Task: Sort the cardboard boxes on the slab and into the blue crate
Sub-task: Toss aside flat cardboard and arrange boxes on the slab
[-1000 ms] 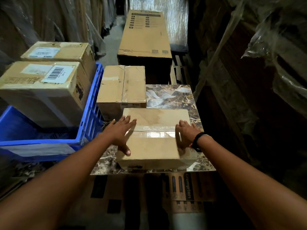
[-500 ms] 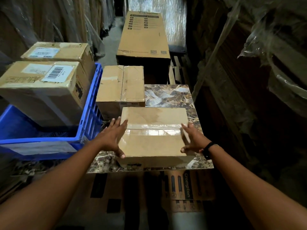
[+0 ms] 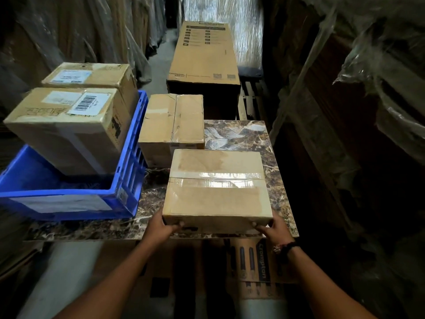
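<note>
A storeroom: a narrow aisle between plastic-wrapped stock (image 3: 377, 93), with taped cardboard cartons (image 3: 202, 54) stacked about.

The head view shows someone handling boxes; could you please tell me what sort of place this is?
Most likely a warehouse or storeroom aisle: plastic-wrapped stock lines both sides, taped cardboard boxes sit on a marble slab, and a blue crate holds labelled cartons.

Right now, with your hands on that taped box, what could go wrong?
1. The left hand and right hand hold the taped box only at its near corners, so it might tip or slip when lifted.
2. The blue crate already holds two boxes, and the barcode box sits tilted; adding another could jam or knock it.
3. The plain box behind stands close, so a forward push might bump it.
</note>
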